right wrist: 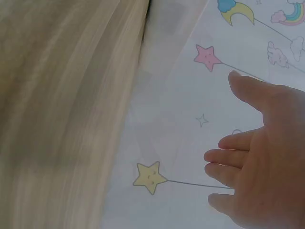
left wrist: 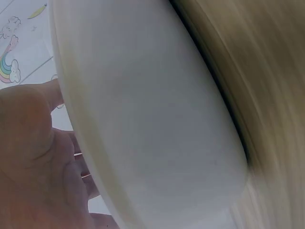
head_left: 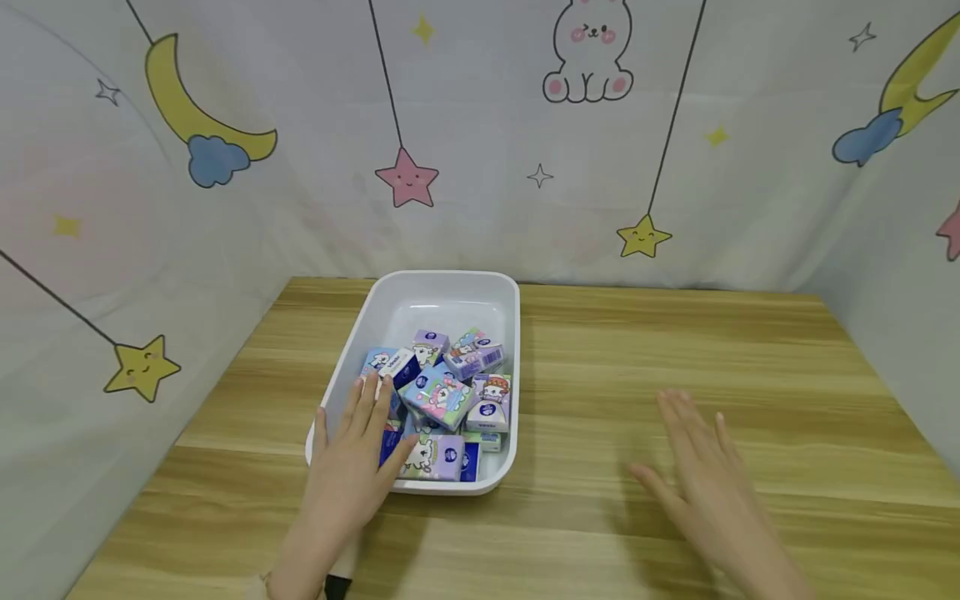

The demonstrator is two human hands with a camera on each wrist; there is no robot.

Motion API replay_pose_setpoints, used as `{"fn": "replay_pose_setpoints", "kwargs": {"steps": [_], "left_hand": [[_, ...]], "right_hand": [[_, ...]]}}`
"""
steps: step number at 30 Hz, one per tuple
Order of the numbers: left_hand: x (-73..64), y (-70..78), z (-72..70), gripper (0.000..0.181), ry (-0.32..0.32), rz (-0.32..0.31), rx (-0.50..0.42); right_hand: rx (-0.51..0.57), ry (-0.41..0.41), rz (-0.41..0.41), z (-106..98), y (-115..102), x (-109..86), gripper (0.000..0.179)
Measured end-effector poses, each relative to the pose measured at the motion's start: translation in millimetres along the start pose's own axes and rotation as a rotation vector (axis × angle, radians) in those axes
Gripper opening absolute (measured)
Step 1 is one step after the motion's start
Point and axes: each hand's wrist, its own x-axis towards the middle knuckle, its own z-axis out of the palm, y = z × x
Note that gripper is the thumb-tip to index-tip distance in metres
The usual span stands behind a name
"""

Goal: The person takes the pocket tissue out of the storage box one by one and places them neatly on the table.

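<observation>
A white plastic tub (head_left: 513, 333) stands on the wooden table, left of the middle. Inside it lie several small tissue packs (head_left: 438, 397) in blue, purple and white wrapping, jumbled toward the near end. My left hand (head_left: 352, 458) hovers over the tub's near left corner, fingers straight and spread, holding nothing. In the left wrist view the tub's outer wall (left wrist: 152, 114) fills the middle, with the left hand (left wrist: 43, 152) beyond its rim. My right hand (head_left: 701, 475) is held over the table to the right of the tub, fingers extended. The right wrist view shows that hand (right wrist: 267, 152) with a bare palm.
The wooden table (head_left: 675, 350) reaches back to a white curtain (head_left: 480, 100) printed with stars, moons and a bear. More of this cloth closes off the left and right sides. A small black item (head_left: 337, 587) shows beside the left wrist.
</observation>
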Motion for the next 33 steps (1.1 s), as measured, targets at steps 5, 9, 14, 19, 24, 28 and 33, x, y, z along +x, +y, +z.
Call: {"fn": "replay_pose_setpoints", "kwargs": {"steps": [5, 9, 14, 19, 24, 28, 33], "left_hand": [[4.6, -13.0, -7.3, 0.078, -0.015, -0.008, -0.016], [9.5, -23.6, -12.8, 0.077, -0.030, -0.007, -0.048], [16.1, -33.5, -15.4, 0.080, -0.050, -0.020, -0.101], [21.1, -41.4, -13.8, 0.078, -0.059, -0.027, -0.179], [24.8, -49.4, -12.2, 0.076, -0.066, -0.040, -0.262], [27.2, -52.9, -11.5, 0.075, -0.066, -0.062, -0.291], [30.2, -57.9, -9.3, 0.074, -0.048, -0.079, -0.333]], "right_hand": [[0.036, -0.014, -0.054, 1.7, -5.9, 14.3, 0.085], [0.062, -0.072, -0.070, 3.6, -12.0, 26.6, 0.085], [0.076, -0.149, -0.072, 7.3, -19.2, 38.6, 0.084], [0.111, -0.188, -0.076, 13.6, -25.7, 47.4, 0.083], [0.154, -0.222, -0.082, 19.3, -33.5, 59.4, 0.084], [0.183, -0.232, -0.090, 23.2, -39.6, 68.8, 0.086], [0.226, -0.238, -0.100, 29.3, -45.7, 78.1, 0.087]]}}
